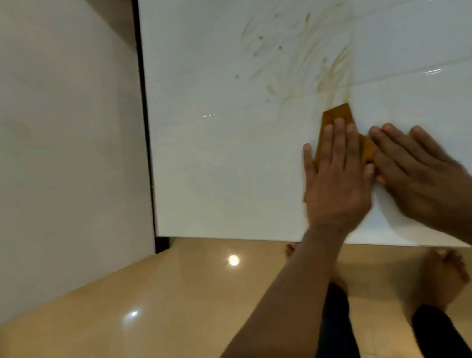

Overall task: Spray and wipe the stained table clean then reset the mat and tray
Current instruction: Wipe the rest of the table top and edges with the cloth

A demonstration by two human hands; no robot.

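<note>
Head view: left hand (337, 181), right hand (419, 174) flat, fingers straight, seemingly pressing brown cloth (337, 114) on stained table (224, 149).

Glossy white table (211, 167) — brown smears; folded orange-brown cloth (337, 114) lying flat.

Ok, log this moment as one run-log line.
phase: wiping | left hand: flat on orange cloth | right hand: flat beside it | table: brown stains remain beyond cloth

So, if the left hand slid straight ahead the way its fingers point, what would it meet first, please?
Probably the brown stain streaks on the table, just beyond the orange cloth under the left hand.
</note>
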